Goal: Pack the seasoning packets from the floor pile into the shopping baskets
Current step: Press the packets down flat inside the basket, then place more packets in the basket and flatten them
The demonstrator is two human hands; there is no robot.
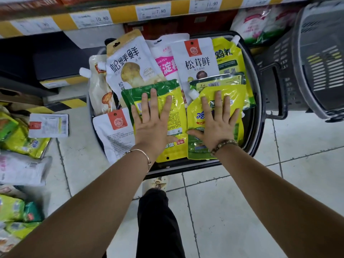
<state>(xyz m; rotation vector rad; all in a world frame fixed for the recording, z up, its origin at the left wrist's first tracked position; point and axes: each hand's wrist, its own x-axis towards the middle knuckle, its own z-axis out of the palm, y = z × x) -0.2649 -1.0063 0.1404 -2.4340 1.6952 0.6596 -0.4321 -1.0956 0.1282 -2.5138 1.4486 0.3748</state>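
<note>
Left hand [152,125]: open and flat, fingers straight and spread, pressing on a yellow-green pouch [176,114] at centre frame; the palm covers much of its print.
Right hand [214,125]: open and flat in the same way, on a second yellow pouch [238,97] just beside the first; a white cap shows between the two.
Basket [257,108]: dark, at centre frame on the tiled floor [242,202]; only its right rim and near edge show, the inside hidden under packets.
Packets behind: a white mushroom packet [128,62], a pink packet [163,66] and another white packet [197,56] overlap at the basket's far side; the pink one is mostly covered.
Floor pile [18,138]: yellow, green and white packets at the left edge, cut off by the frame, labels blurred.
Second basket [316,62]: grey, upper right, partly out of frame; contents cannot be made out.
Shelf edge [158,10]: along the top, price tags partly blurred.
</note>
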